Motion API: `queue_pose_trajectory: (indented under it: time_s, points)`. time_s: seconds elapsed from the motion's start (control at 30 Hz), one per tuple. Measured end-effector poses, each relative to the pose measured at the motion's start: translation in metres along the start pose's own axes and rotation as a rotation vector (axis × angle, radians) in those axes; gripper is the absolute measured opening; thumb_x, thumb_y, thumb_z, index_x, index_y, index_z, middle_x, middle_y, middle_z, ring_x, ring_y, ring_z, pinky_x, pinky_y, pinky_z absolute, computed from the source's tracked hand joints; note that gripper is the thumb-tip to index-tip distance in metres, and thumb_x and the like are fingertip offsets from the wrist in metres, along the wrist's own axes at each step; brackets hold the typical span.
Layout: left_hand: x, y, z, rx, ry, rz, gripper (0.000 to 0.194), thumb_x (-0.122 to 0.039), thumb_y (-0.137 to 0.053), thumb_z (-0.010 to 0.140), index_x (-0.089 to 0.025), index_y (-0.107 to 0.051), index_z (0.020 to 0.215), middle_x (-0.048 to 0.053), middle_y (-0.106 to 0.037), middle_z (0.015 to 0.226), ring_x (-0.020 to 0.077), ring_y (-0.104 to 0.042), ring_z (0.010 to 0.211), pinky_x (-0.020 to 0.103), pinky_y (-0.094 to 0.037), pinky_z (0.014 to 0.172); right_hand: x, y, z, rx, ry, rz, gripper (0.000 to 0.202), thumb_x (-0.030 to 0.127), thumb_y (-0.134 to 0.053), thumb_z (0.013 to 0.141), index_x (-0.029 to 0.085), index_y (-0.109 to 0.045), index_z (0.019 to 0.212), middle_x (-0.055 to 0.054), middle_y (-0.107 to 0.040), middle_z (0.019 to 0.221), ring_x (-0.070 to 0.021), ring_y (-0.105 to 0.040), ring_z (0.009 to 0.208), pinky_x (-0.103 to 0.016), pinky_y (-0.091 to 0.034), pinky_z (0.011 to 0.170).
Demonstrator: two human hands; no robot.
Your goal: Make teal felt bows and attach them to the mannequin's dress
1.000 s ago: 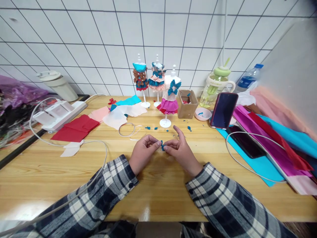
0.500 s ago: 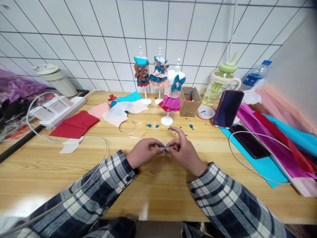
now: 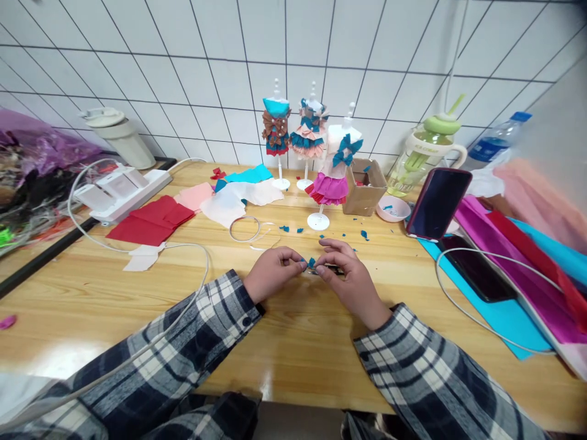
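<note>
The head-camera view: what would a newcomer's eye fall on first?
Likely the three small, brightly dressed mannequins, standing toward the back of the table before the tiled wall. Next, the left hand and right hand, nearly meeting mid-view around a small blue piece. Then the red sheet, lying on the left.

Power strip (image 3: 131, 194) left, hands (image 3: 274, 273) before mannequins (image 3: 339, 150), phones (image 3: 439, 203) right

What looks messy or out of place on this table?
Small teal scraps are strewn around the front dress stand, though the pink bowl nearby holds similar bits. One magenta scrap also lies alone at the far left, away from the magenta sheet on the right.
</note>
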State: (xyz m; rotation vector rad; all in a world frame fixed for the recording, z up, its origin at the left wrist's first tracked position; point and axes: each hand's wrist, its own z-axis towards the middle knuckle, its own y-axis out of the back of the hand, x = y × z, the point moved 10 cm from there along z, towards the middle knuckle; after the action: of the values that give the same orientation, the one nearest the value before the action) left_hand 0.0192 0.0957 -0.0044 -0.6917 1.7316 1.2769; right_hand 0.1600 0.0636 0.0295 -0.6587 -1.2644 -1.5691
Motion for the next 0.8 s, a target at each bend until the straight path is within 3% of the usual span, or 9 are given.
queue_pose_trajectory:
  time_s: [0.13, 0.4, 0.8]
  points:
    - [-0.005, 0.001, -0.001, -0.02, -0.041, 0.046, 0.028, -0.043, -0.061, 0.072, -0.016, -0.069, 0.075, 0.002, -0.064, 0.07, 0.0144, -0.052, 0.063, 0.025, -0.04, 0.059, -0.006, -0.002, -0.001, -0.03, -0.02, -0.037, 0.01, 0.028, -0.061, 0.081, 0.022, -0.068, 0.083, -0.009, -0.055, 0.122, -0.0219, -0.054, 0.11, -0.043, -0.043, 0.098]
    - [-0.007, 0.002, -0.002, -0.042, -0.056, 0.074, 0.026, -0.04, -0.061, 0.073, -0.016, -0.07, 0.074, 0.001, -0.062, 0.068, 0.0137, -0.05, 0.062, 0.025, -0.039, 0.057, 0.006, 0.002, -0.002, -0.094, 0.092, -0.235, 0.007, 0.025, -0.063, 0.079, 0.023, -0.069, 0.082, -0.007, -0.059, 0.116, -0.0217, -0.056, 0.099, -0.041, -0.046, 0.089]
    - [-0.015, 0.002, -0.004, -0.038, -0.121, 0.044, 0.023, -0.039, -0.063, 0.075, -0.017, -0.069, 0.075, 0.003, -0.066, 0.078, 0.0171, -0.059, 0.075, 0.027, -0.044, 0.07, 0.019, 0.002, -0.007, -0.092, 0.174, -0.425, 0.009, 0.025, -0.063, 0.081, 0.025, -0.071, 0.084, -0.004, -0.063, 0.111, -0.0184, -0.057, 0.085, -0.038, -0.043, 0.084]
